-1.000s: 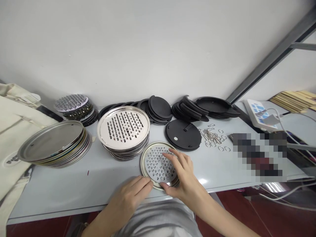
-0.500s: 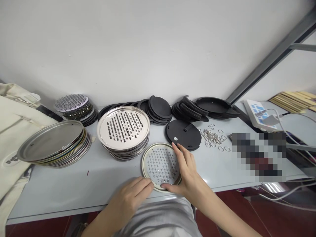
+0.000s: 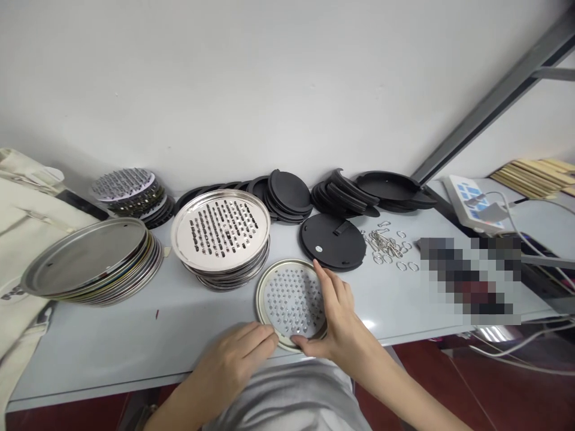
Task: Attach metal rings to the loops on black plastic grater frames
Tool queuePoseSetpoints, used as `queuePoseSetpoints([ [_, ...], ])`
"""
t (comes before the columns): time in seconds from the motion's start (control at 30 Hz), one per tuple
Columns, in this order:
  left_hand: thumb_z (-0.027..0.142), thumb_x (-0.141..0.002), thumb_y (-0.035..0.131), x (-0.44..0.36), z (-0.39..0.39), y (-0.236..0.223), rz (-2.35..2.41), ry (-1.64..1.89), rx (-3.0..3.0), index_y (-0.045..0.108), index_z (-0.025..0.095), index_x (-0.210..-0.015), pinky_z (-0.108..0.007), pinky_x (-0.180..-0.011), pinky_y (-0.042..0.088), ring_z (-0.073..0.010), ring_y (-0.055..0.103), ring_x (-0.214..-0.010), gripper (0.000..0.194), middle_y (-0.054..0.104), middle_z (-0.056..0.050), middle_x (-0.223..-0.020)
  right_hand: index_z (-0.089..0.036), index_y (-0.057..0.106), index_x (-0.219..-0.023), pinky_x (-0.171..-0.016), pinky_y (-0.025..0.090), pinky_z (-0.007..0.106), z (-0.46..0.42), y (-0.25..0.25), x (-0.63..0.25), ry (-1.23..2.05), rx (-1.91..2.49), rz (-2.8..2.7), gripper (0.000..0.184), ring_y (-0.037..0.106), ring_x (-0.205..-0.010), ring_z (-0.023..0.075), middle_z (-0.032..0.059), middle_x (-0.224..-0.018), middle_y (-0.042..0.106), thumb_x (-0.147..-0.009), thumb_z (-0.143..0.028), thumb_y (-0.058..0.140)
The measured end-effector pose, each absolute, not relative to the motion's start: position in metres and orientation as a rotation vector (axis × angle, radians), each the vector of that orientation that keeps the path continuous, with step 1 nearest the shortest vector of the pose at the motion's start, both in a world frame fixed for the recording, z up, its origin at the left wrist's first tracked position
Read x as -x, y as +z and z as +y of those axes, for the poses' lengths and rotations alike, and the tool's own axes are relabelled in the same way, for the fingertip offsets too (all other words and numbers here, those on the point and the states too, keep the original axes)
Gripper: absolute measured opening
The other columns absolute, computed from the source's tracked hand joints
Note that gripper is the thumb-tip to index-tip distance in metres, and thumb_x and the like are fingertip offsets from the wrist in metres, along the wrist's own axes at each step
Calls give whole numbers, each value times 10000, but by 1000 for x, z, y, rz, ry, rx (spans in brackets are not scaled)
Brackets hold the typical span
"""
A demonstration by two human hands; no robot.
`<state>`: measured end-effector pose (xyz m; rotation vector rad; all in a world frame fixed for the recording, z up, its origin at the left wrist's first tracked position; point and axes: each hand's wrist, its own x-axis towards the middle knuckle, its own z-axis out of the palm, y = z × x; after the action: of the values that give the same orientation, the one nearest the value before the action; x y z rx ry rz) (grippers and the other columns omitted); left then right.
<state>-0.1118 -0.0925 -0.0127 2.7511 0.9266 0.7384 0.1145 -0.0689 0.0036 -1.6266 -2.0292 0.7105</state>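
Note:
A round metal grater disc [image 3: 294, 302] with rows of raised holes sits inside a pale gold rim at the table's front edge. My right hand [image 3: 339, 317] grips its right side, thumb on the near rim and fingers along the far right. At the near left rim, my left hand [image 3: 245, 353] holds the edge with its fingers pressed together; its thumb is hidden. Just left and behind stands a stack of perforated, silvery grater plates [image 3: 222, 230]. Behind the held disc lies a flat black round plate [image 3: 332, 242] with a small white sticker.
Metal trays [image 3: 90, 251] are stacked at left, near spiked discs [image 3: 123, 184]. Black round parts [image 3: 290, 191] line the wall. Small metal rings and clips [image 3: 389, 245] lie at right, beside a pixelated patch. A cream bag [image 3: 27, 209] borders the left; a metal post [image 3: 489, 102] slants at right.
The camera view has shifted slightly. Both hands keep the same hold on the grater disc, with no clear movement.

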Motion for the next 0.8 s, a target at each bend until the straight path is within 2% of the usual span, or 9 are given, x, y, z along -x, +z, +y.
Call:
queuePoseSetpoints([
  [0.2, -13, -916, 321, 114, -95, -17, 950, 672, -2687, 551, 142, -1167, -300, -816, 552, -180, 624, -933, 373, 649, -97, -1037, -179, 84, -1471, -1062, 294, 544, -71, 3, -116, 727, 1629, -2019, 1085, 319, -1248, 368, 171, -1350, 301, -607, -252, 736],
  [0.6, -10, -919, 335, 113, -94, -17, 949, 688, -2673, 542, 158, -1151, -303, -808, 545, -179, 626, -910, 353, 641, -89, -1029, -251, 200, -1418, -1094, 297, 505, -72, 14, -112, 924, 1735, -1849, 930, 277, -1309, 324, 106, -1356, 282, -642, -284, 713],
  [0.8, -5, -924, 328, 113, -94, -16, 956, 677, -2665, 557, 161, -1132, -298, -819, 538, -174, 622, -909, 352, 639, -84, -1018, -293, 215, -1428, -1075, 304, 529, -68, 15, -111, 974, 1772, -1810, 930, 283, -1294, 335, 92, -1344, 297, -657, -271, 735],
])
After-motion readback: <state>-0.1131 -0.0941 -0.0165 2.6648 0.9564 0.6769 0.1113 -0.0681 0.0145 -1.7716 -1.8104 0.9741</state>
